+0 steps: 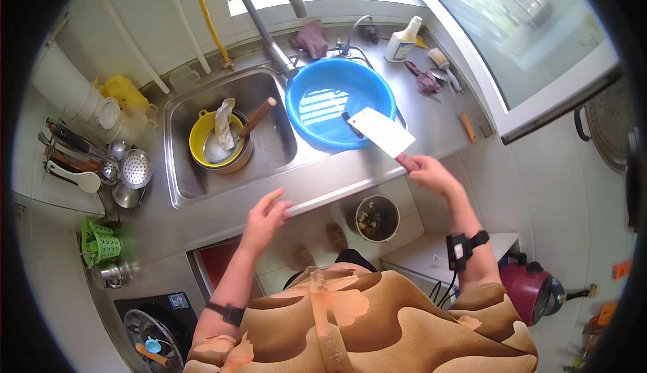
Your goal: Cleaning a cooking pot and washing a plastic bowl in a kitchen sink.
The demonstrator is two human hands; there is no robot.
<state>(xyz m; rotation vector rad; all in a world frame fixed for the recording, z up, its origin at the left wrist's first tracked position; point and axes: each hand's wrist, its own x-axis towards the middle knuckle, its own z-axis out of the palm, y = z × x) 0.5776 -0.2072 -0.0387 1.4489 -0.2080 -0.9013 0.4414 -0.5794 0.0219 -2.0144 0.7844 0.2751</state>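
My right hand point(433, 174) grips the dark red handle of a cleaver point(385, 131). Its broad blade points up and left, over the near rim of a blue plastic basin point(313, 129). Inside the basin, a slim black object point(352, 124) lies partly behind the blade; I cannot tell what it is. My left hand point(265, 215) holds nothing, its fingers apart, near the front edge of the steel counter point(328, 183). In the sink point(270, 143), a yellow colander point(198, 146) rests in a pot, with a white cloth point(224, 123) and a wooden handle point(259, 116) showing.
A faucet point(273, 49) arches behind the basin. Along the right counter are a white bottle point(403, 40), a brush point(438, 58) and an orange-handled tool point(468, 127). A bucket with scraps point(376, 219) stands on the floor. An open window sash point(510, 59) juts in at right; ladles and a skimmer point(136, 169) hang left.
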